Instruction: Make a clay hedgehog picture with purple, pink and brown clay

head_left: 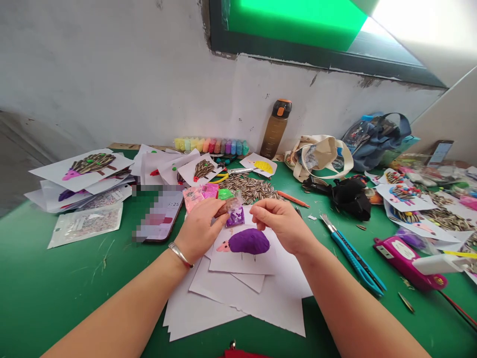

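Note:
A hedgehog shape of purple clay (249, 242) with a pink face lies on a white card (238, 266) in front of me. My left hand (203, 226) is closed on a small clear packet of brown clay (234, 203) beyond the card. Just beside that, a packet of purple clay (235, 217) rests near my fingertips. To the right, my right hand (279, 221) hovers over the card's far edge, thumb and fingers pinched together. Whatever is between them, if anything, is too small to make out. Pink clay (197, 195) and green clay (224, 194) packets lie behind my left hand.
White sheets (208, 303) lie under the card. Striped seeds (257, 189) are heaped behind my hands. A phone (163, 216) and stacked hedgehog cards (84, 169) are left; blue scissors-like cutters (354, 256) and a magenta glue gun (410, 263) are right. A brown bottle (275, 132) stands behind.

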`<state>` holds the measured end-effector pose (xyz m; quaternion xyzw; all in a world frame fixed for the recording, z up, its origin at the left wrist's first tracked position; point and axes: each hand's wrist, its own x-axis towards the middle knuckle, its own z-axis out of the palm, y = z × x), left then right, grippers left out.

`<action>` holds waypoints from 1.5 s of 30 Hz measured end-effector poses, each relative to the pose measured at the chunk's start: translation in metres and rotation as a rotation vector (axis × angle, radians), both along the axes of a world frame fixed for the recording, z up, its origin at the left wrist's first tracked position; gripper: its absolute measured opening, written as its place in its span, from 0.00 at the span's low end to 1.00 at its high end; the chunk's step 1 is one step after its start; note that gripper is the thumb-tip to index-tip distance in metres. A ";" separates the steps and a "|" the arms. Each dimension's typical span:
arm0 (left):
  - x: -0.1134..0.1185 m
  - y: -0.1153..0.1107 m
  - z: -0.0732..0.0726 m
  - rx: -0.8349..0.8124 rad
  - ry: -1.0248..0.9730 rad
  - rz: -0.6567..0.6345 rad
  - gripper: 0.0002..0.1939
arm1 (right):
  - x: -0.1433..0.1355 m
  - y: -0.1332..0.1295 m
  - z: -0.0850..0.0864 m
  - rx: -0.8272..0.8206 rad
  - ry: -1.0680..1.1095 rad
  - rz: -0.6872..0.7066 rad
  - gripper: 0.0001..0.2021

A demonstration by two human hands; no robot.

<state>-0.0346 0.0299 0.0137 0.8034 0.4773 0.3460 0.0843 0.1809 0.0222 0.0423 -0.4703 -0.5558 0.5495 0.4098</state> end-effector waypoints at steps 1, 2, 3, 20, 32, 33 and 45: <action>-0.001 0.002 -0.002 0.015 0.025 0.000 0.12 | 0.000 0.000 0.000 0.009 -0.004 -0.014 0.11; -0.002 0.004 -0.003 0.019 0.046 0.000 0.12 | 0.001 0.000 0.000 0.016 -0.006 -0.027 0.11; -0.004 0.006 -0.006 0.016 0.068 -0.002 0.13 | 0.001 0.000 0.000 0.021 -0.007 -0.036 0.12; 0.021 -0.028 0.028 -0.532 -0.524 -0.114 0.16 | -0.017 -0.017 0.004 0.484 -0.297 0.025 0.05; 0.019 -0.027 0.027 -1.142 -0.999 -0.249 0.15 | -0.022 -0.022 -0.001 0.723 -0.465 0.045 0.10; 0.018 -0.026 0.027 -1.150 -1.008 -0.245 0.15 | -0.021 -0.022 -0.001 0.693 -0.439 0.067 0.10; 0.021 -0.024 0.028 -1.043 -0.902 -0.147 0.19 | -0.022 -0.019 -0.001 0.424 -0.284 0.068 0.10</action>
